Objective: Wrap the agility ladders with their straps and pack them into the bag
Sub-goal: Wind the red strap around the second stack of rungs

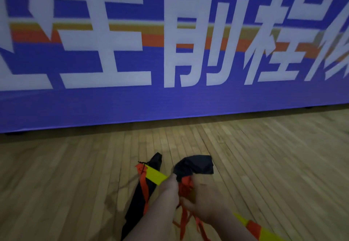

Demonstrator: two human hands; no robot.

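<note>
Right hand [205, 205] grips orange straps [186, 220]; left hand [170, 186] pinches black bag [194, 166] mouth on floor [264, 165], near centre. Advice: hold mouth wide, feed ladder [154, 174] rungs flat.

An indoor sports hall: the floor [264, 155] is pale hardwood strip laid in narrow boards like a gym court, and a long blue banner [113, 106] with big white characters and an orange and yellow stripe stands along its edge, like courtside boarding
</note>
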